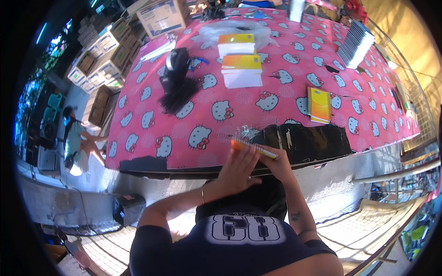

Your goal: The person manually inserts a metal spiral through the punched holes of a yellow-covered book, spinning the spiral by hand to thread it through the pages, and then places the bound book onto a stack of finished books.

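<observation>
Head view takes in a pink, cat-print table [248, 119] with a black patch [317, 140] at its near edge, where a spiral notebook [236, 144] sits between the hands: the left hand [238, 168] lies over it, fingers nearly straight and thumb apart, while the right hand [276, 162] pinches its right end. Farther back lie two yellow-topped stacks [241, 71], plastic film [207, 33], black strands [179, 97] and, to the right, a yellow pad [319, 105]. Left of the table, boxes [106, 60] pile up behind a person [76, 140], and tan sheeting [410, 41] hangs far right
</observation>
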Demonstrator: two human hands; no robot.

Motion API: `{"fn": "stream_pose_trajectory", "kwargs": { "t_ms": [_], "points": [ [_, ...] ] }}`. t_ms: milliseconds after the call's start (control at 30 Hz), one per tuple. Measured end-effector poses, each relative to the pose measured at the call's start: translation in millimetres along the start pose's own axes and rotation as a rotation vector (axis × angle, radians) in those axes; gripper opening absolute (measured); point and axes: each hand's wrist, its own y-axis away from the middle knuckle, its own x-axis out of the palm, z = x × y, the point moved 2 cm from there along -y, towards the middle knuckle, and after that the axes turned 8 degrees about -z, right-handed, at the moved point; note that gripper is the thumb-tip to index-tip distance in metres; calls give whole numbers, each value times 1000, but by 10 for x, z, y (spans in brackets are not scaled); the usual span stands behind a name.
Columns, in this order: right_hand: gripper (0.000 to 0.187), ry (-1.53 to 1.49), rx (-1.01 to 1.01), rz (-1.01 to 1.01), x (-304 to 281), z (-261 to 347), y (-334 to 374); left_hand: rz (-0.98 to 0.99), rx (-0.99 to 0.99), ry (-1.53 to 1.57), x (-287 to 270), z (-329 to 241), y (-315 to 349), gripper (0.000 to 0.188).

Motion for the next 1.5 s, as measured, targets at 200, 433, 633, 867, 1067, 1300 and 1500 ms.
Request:
{"fn": "stream_pose_trajectory", "kwargs": {
  "t_ms": [200, 433, 633, 867, 1067, 1300, 1500],
  "points": [
    [30, 47, 50, 9, -2, 29, 8, 32, 9, 23, -25, 125, -285, 84],
    [37, 76, -9, 3, 0, -21, 17, 29, 71, 52, -95, 149, -672, 78],
    [31, 164, -18, 5, -23, -27, 4, -32, -38, 273, -232, 207, -645, 54],
    [26, 230, -63, 35, -54, 143, -2, -128, -48, 424, -301, 257, -787, 22],
    [24, 166, -98, 63, -402, 511, 28, -80, -25, 424, -186, 281, -700, 17],
    [19, 259, -264, 168, -620, 465, -104, -130, -26, 418, -196, 252, -706, 14],
    [12, 330, -367, 21, -486, 519, -131, -97, -53, 430, -251, 219, -723, 20]
  ]
}}
